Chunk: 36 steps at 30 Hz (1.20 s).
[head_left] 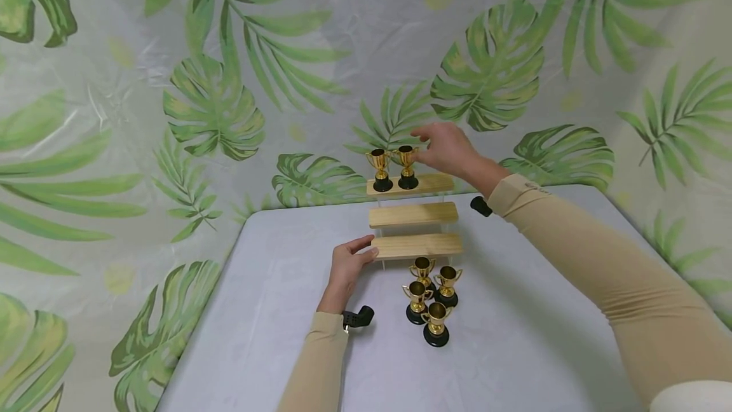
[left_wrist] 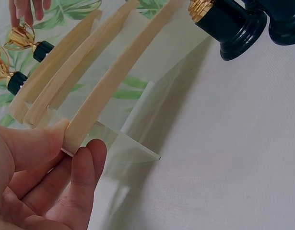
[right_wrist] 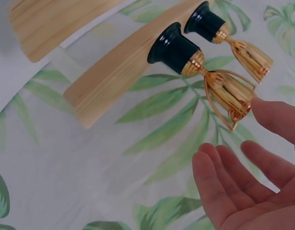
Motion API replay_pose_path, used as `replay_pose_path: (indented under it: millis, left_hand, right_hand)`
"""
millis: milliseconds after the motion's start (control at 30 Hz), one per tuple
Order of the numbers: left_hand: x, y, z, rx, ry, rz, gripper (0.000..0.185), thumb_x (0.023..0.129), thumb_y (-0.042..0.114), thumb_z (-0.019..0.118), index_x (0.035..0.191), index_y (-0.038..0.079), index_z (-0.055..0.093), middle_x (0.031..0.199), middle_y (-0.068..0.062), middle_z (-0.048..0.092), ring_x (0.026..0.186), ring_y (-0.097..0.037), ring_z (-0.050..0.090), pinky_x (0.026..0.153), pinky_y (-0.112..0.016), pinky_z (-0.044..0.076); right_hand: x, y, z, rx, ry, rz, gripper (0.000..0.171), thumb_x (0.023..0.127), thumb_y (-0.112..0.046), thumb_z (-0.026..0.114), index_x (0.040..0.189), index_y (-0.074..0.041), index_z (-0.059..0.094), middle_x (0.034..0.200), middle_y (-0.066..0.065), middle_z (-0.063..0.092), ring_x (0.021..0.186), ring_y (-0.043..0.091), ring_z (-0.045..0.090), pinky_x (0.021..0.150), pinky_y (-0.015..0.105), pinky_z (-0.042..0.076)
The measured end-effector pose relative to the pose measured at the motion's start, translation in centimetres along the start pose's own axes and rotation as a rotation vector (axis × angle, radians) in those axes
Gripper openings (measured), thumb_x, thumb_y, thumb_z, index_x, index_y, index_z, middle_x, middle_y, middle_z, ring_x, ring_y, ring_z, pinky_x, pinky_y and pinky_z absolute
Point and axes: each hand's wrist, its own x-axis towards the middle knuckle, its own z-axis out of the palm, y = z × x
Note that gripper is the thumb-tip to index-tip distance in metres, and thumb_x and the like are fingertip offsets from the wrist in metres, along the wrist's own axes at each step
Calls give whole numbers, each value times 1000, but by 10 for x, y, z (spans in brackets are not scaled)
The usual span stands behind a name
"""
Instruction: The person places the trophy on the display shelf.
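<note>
On the table (head_left: 274, 310) — 4 trophies (head_left: 437, 315), rearmost part-hidden.

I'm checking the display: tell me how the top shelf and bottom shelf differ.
Two trophies stand on the top shelf; the bottom shelf bears none. The left hand grips the bottom shelf's end, while no hand touches the top shelf. Both are pale wooden planks.

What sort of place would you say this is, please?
Probably a staged tabletop work area: a leaf-print backdrop rises behind a pale table, which holds a three-tier stand and gold trophy cups.
</note>
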Motion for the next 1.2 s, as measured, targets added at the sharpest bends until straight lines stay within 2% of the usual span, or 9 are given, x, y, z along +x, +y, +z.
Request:
replay_pose_path:
  millis: [133,233,367,633,833,1200]
  left_hand:
    - [0,-1,0,-13,4,1,37,86,0,78,122,2,72,128,-15,65,98,-18,69,77,-28,59]
    - [0,-1,1,-14,7,1,36,86,-1,78,121,2,73,127,-15,66,99,-19,69,77,-27,59]
    - [-1,-1,1,2,9,7,35,86,-1,78,120,3,74,127,-14,66,99,-19,69,77,-28,59]
    - [-1,-1,-1,9,-9,14,35,86,1,78,121,3,73,127,-15,66,100,-19,68,79,-28,59]
    - [0,-1,-2,2,-10,24,36,85,0,79,120,1,73,126,-15,67,96,-18,69,78,-28,59]
    - [-1,0,-1,-24,-20,21,39,85,-2,78,123,-3,70,123,-16,68,91,-16,69,75,-28,59]
  right_hand:
    - [-5,1,-4,-1,3,-19,56,91,-24,75,143,-11,58,129,19,64,77,26,67,68,43,54]
    - [-9,3,-6,10,6,-27,55,92,-23,75,142,-10,58,130,18,64,95,29,67,79,47,55]
    - [-19,5,-11,47,4,-19,55,92,-25,74,143,-10,58,131,17,63,103,32,65,86,49,53]
    - [-43,8,-21,64,38,-18,51,93,-24,74,140,-11,60,133,13,63,106,29,64,86,48,53]
    - [-59,12,-26,53,66,-59,48,92,-22,74,137,-10,63,127,13,66,103,29,65,84,47,54]
    - [-93,9,-22,40,38,-112,44,90,-20,77,131,-9,67,122,13,68,100,28,67,82,45,57]
